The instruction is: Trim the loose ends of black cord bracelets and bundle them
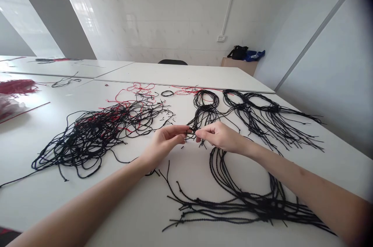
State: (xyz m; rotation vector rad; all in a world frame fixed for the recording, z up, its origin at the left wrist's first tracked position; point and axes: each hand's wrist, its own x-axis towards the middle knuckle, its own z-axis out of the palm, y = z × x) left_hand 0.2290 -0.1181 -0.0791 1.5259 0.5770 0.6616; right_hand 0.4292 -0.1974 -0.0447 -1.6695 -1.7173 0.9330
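My left hand (166,140) and my right hand (220,136) meet at the middle of the table, fingertips almost touching. Each pinches a thin black cord (191,131), of which only a short dark piece shows between the fingers. Just beyond them lies a looped bundle of black cords (206,101), its loose ends fanning toward my hands. Below my right forearm is a larger looped bundle of black braided cords (247,200) with knotted ends pointing left. To the left of my left hand spreads a tangled heap of black cord (96,130).
Two more looped cord bundles (250,105) lie at the right. Red cord scraps (142,87) and a small black ring (167,93) are farther back. Red strands (17,86) sit at the left edge. Behind the white table (140,208) are a chair back (173,62) and a black bag (238,52).
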